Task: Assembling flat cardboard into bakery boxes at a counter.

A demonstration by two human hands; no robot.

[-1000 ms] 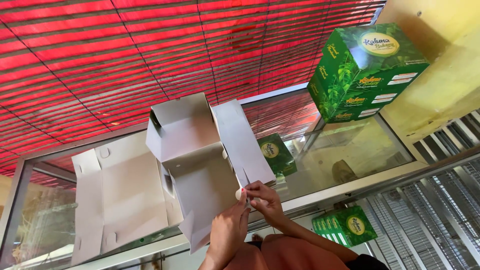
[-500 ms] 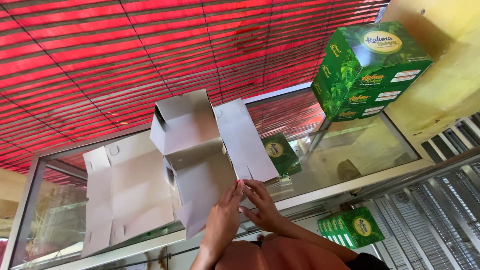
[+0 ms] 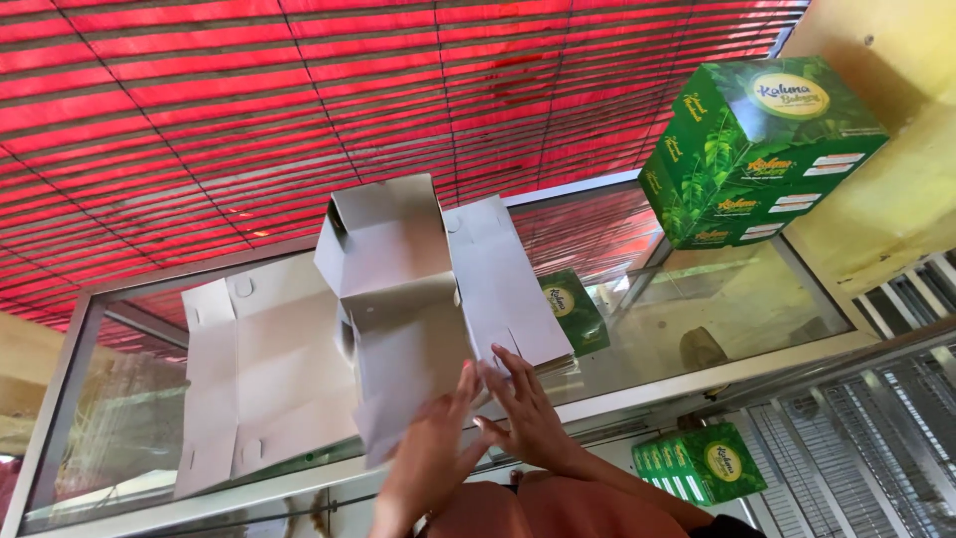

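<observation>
My left hand [image 3: 428, 448] and right hand [image 3: 528, 413], fingers spread, press the half-folded grey carton [image 3: 398, 299] on the glass bench [image 3: 697, 329]; I should crease each flap squarely along its scored line.

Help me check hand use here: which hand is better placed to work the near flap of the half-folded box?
Probably the left. The left hand already lies on the near flap of the half-folded grey box, while the right hand rests, fingers spread, on the flat blanks beside it.
</observation>
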